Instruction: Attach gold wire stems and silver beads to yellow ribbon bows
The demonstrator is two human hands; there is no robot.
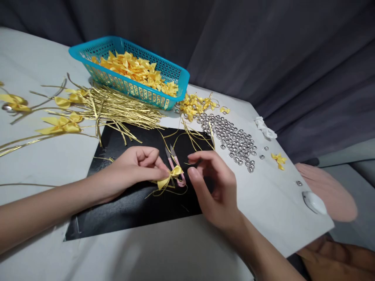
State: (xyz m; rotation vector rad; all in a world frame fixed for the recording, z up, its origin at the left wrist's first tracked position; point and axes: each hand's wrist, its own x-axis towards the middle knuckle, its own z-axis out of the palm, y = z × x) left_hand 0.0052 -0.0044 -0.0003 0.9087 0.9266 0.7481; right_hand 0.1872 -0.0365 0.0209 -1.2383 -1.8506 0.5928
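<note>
Fingers of our left hand [140, 168] pinch a yellow ribbon bow [168, 179] over the black mat [117, 203] on our white table [164, 253]. We hold our right hand [218, 187] just beside it, thumb and index curled and slightly apart. Pink-handled snips [175, 166] lie behind the bow. Farther back we see gold twist ties [125, 107], a blue basket [134, 86] full of yellow bows [131, 68], and silver beads [231, 136] spread to the right.

Counter [164, 253]: you had passage along its near strip.
Basket [134, 86]: its raised wall blocked your far reach.
Gold strands [125, 109]: they overhung the black mat's [117, 212] far edge.
Scissors [181, 178]: they narrowed your central gap.
</note>
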